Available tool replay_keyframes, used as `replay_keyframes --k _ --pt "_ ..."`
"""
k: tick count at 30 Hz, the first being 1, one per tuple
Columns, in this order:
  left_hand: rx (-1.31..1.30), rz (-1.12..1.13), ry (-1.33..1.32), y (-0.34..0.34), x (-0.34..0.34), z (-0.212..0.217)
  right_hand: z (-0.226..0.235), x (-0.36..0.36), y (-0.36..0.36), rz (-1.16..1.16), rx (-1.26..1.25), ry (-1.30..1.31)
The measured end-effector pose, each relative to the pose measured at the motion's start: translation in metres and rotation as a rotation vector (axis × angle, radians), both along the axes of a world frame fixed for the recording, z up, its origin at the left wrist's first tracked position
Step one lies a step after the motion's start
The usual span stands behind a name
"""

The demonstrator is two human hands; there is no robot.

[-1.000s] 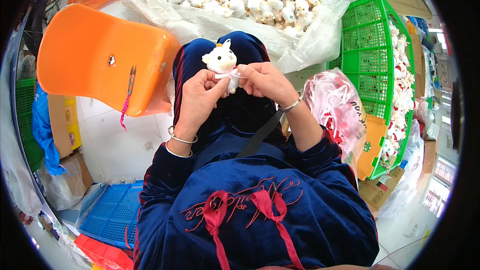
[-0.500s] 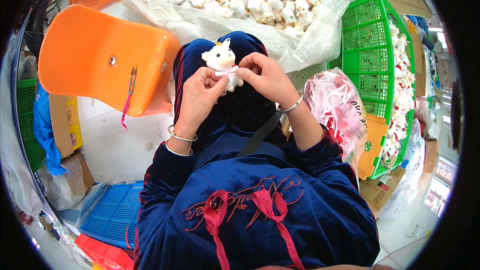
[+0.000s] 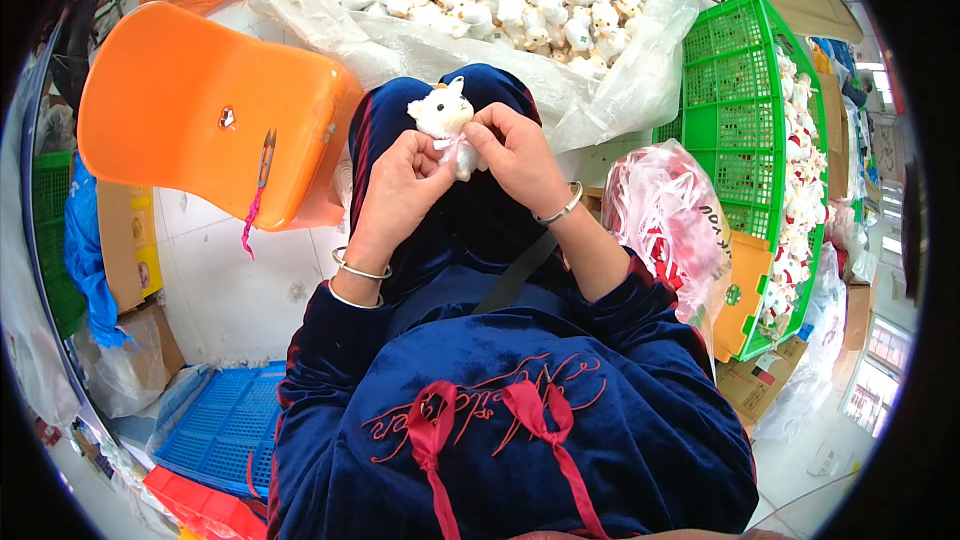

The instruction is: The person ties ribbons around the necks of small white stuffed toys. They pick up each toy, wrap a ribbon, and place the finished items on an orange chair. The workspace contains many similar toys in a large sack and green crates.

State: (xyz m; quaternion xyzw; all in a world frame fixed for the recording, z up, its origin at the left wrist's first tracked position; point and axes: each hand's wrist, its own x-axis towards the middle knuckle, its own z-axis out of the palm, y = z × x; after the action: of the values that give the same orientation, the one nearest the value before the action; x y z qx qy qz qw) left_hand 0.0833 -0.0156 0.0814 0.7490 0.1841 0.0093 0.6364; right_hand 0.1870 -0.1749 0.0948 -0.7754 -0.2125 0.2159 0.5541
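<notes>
A small white plush animal toy (image 3: 440, 111) with dark eyes, upright ears and an orange spot on its head is held just above my knees. A pale pink ribbon (image 3: 449, 145) goes round its neck, with a bow at the front. My left hand (image 3: 405, 183) is closed, pinching the ribbon at the toy's left side. From the other side, my right hand (image 3: 518, 162) pinches the ribbon between thumb and forefinger, close against the toy's neck. My fingers partly hide the toy's body.
A large clear plastic sack (image 3: 640, 90) full of white plush toys lies ahead. An orange chair (image 3: 200, 100) at left bears thread snips (image 3: 266, 160) with a pink cord. At right are a bag of ribbons (image 3: 665, 210) and a green crate (image 3: 730, 110); a blue crate (image 3: 225, 425) sits lower left.
My right hand has moved slightly left, closer to the toy's neck. The bow between my fingers looks narrower, and the toy has tilted a little.
</notes>
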Motion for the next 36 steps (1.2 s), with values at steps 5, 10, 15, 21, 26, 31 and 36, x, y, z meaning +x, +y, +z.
replay_keyframes --k 5,10,15,21,26,31,36 --pt "0.066 0.186 -0.056 0.007 0.009 -0.002 0.003 -0.002 0.001 0.017 0.003 0.010" --pt "0.028 0.037 0.006 0.004 0.020 0.008 -0.004 -0.002 0.001 0.037 0.025 -0.012" --pt "0.016 0.039 0.026 0.002 0.018 0.002 -0.011 -0.005 0.001 0.037 0.061 -0.052" --pt "-0.090 0.040 0.067 0.003 0.019 0.003 -0.014 -0.001 0.001 0.036 0.067 -0.015" --pt "-0.282 -0.088 0.027 0.012 0.013 0.006 -0.007 0.007 -0.009 0.022 0.193 0.219" --pt "-0.267 -0.211 0.027 0.021 0.008 0.008 0.011 0.010 -0.029 0.058 0.001 0.321" --pt "-0.452 -0.157 0.109 0.030 0.009 -0.007 -0.001 -0.007 -0.028 0.107 0.047 0.224"
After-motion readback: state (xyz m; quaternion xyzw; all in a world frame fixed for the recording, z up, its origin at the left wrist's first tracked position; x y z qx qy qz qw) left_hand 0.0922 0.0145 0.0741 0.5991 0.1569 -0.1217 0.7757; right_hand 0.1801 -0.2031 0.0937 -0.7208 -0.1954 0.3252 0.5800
